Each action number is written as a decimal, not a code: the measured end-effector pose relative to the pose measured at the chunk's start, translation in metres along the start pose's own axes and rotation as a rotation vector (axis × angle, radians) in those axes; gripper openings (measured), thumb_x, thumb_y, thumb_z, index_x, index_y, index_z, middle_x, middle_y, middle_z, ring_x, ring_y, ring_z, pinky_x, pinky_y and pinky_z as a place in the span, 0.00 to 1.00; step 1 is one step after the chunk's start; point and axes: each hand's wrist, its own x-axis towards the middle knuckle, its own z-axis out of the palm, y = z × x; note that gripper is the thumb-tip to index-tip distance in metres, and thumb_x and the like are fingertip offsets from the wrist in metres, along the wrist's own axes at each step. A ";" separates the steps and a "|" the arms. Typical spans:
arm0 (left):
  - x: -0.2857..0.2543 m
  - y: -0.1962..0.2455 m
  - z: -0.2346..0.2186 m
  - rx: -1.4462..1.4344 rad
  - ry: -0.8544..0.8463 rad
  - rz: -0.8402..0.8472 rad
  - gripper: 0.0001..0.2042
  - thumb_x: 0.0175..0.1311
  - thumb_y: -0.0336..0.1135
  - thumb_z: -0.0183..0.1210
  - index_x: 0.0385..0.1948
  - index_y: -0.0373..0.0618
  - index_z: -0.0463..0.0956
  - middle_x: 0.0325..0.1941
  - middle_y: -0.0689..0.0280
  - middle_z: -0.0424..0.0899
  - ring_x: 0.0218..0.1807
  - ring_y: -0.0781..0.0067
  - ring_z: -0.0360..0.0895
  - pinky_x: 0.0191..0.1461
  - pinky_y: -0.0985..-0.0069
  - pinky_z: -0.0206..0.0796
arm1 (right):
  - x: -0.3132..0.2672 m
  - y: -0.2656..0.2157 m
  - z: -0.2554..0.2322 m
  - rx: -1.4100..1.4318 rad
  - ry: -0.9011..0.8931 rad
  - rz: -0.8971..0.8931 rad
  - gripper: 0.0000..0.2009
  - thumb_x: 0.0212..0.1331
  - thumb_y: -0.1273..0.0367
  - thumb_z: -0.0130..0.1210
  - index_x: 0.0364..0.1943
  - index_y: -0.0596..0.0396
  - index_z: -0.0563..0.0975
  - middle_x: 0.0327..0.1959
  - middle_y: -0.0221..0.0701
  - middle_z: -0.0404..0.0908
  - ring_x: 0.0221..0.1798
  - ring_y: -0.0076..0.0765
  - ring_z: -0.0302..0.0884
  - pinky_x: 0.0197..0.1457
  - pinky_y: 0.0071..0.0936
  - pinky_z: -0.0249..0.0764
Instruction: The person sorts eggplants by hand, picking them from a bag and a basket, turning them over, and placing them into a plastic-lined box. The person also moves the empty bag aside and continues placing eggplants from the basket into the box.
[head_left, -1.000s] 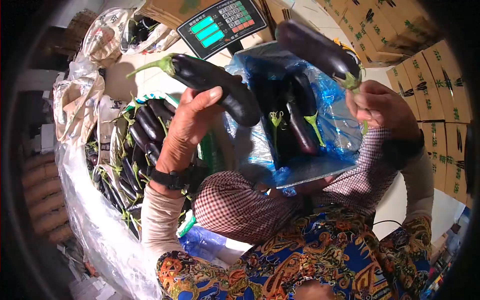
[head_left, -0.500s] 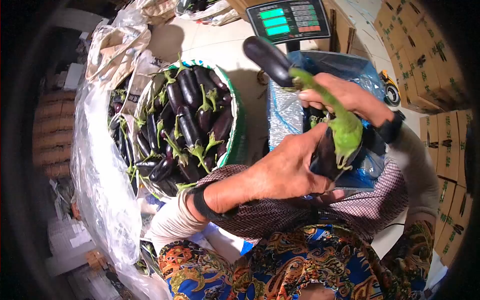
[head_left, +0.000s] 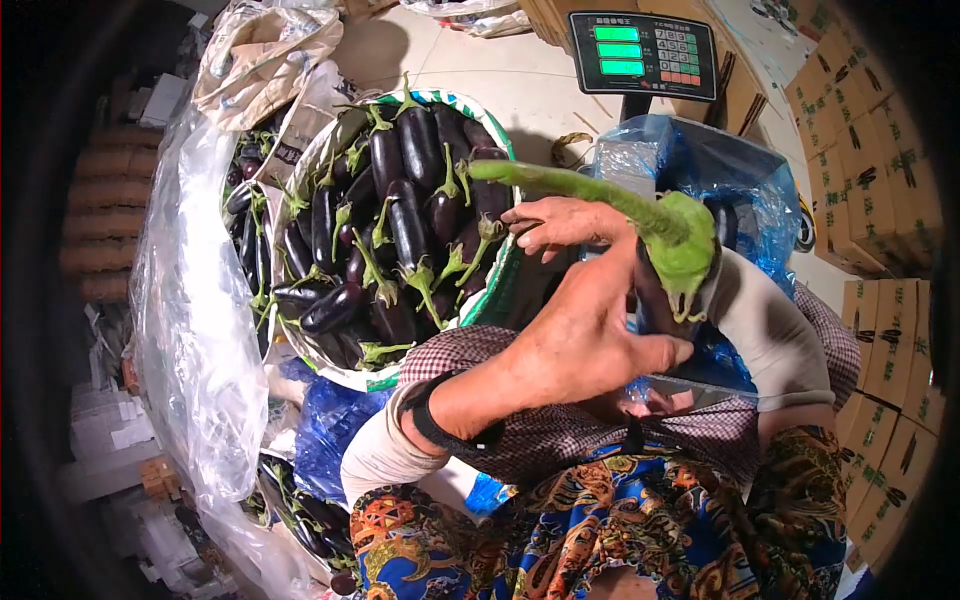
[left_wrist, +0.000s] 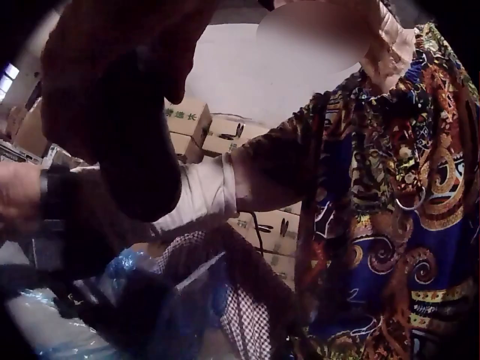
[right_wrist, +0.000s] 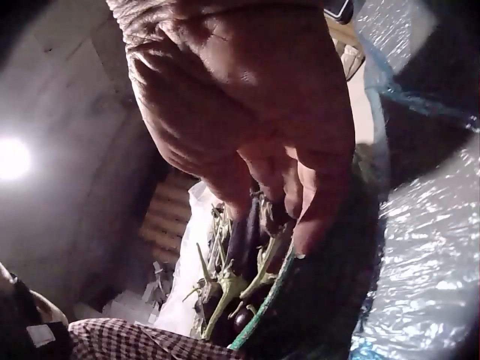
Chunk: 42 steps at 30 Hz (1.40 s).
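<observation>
My left hand (head_left: 575, 335) grips a dark eggplant (head_left: 660, 290) over the box, its thick green stem pointing up toward the head camera and bending left. In the left wrist view this eggplant (left_wrist: 142, 150) is a dark shape below the fingers. My right arm crosses behind it, and my right hand (head_left: 568, 222) reaches left to the rim of the sack (head_left: 505, 265). Its fingers (right_wrist: 311, 202) stretch down beside an eggplant (head_left: 490, 195) at the sack's right side, fingertips close to its green cap. Several eggplants with green stems fill the sack.
A box lined with blue plastic (head_left: 760, 190) stands in front of me, partly hidden by my arms. Behind it is a scale display (head_left: 640, 55). Cartons (head_left: 870, 150) are stacked at the right. Clear plastic sheeting (head_left: 195, 300) and another sack (head_left: 265, 60) lie left.
My right hand has swung left from over the box to the sack, and the eggplant it held now lies at the sack's right side. My left hand still holds its eggplant.
</observation>
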 end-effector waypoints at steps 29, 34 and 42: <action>0.083 -0.048 0.039 -0.178 0.070 -0.357 0.30 0.63 0.42 0.63 0.63 0.36 0.64 0.57 0.56 0.77 0.59 0.67 0.72 0.61 0.70 0.63 | -0.254 -0.102 -0.018 0.317 0.543 -0.330 0.28 0.56 0.67 0.66 0.59 0.61 0.69 0.50 0.32 0.77 0.55 0.31 0.74 0.62 0.30 0.71; 0.087 -0.057 0.063 -0.208 0.016 -0.326 0.34 0.57 0.39 0.69 0.62 0.35 0.62 0.54 0.53 0.77 0.59 0.64 0.72 0.63 0.67 0.64 | -0.250 -0.104 -0.010 0.217 0.697 -0.339 0.26 0.55 0.68 0.67 0.57 0.59 0.69 0.49 0.30 0.75 0.53 0.29 0.74 0.60 0.28 0.71; 0.088 -0.066 0.092 -0.278 0.061 -0.373 0.28 0.55 0.33 0.71 0.55 0.34 0.66 0.46 0.62 0.80 0.49 0.74 0.76 0.53 0.76 0.71 | -0.230 -0.095 0.006 0.212 0.735 -0.297 0.24 0.60 0.65 0.63 0.58 0.57 0.70 0.51 0.29 0.74 0.53 0.25 0.71 0.58 0.24 0.69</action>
